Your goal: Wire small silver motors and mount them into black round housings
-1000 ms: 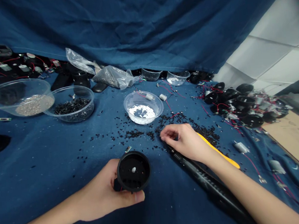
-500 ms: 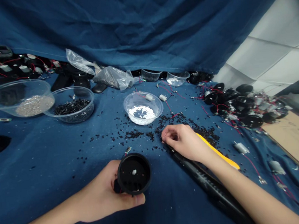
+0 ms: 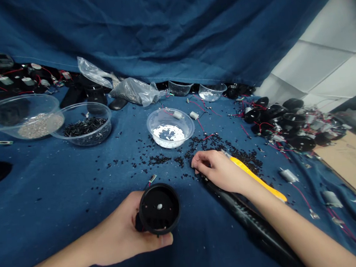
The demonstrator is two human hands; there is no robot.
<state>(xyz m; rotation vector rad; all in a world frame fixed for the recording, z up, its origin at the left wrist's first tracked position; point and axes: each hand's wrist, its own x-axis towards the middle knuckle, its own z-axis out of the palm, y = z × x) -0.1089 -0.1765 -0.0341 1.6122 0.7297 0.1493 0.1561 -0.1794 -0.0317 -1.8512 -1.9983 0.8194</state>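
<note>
My left hand grips a black round cup-shaped plastic housing, its opening turned toward me. A small white shaft tip shows at the centre of its floor, and a small connector on a wire sticks out behind it. My right hand is closed in a pinch at the tip end of a long black tool lying on the cloth. What its fingertips hold, if anything, is too small to make out. Tiny black pieces, like screws, lie scattered just beyond that hand.
A yellow-handled tool lies beside my right forearm. Clear bowls hold white bits, black strips and beige pieces. Wired motors and black housings are piled at right, near cardboard. A plastic bag lies behind.
My right hand has shifted very slightly, showing more of the yellow-handled tool's far end. My left hand and the housing stay nearly in place.
</note>
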